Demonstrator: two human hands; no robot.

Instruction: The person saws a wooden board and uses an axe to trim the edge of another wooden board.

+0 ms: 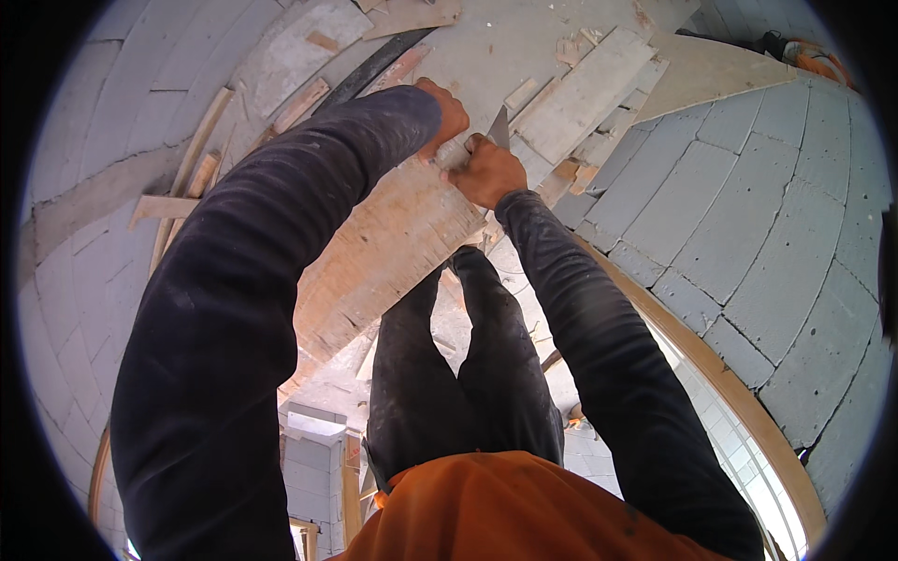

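The right wall (702, 206), of pale grey blocks, takes up the most room, with the left wall (94, 112) curving across from it. Between them runs the floor (510, 42), strewn with offcuts. Over it slants the board (393, 238), broad and scuffed, its near end to the left of the person's legs (421, 402) and its far end under the hands; what bears it is hidden. Beyond that far end lies the panel (589, 89), with wood strips (204, 173) well off to the left, against the wall. The right hand (491, 173) is at the board's far right corner, fingers curled in and apparently gripping the pale piece. The left hand (449, 114) is just beyond, its fingers bent, but I cannot tell what they close on. The blade (501, 131), grey and pointed, rises behind the right hand; whether that hand holds it is unclear. The pale piece (454, 153), smallest of all, sits between both hands at the board's far edge. The step in hand looks like close two-handed work on this piece; the next move calls for a steady grip and for fingers kept clear of the blade.
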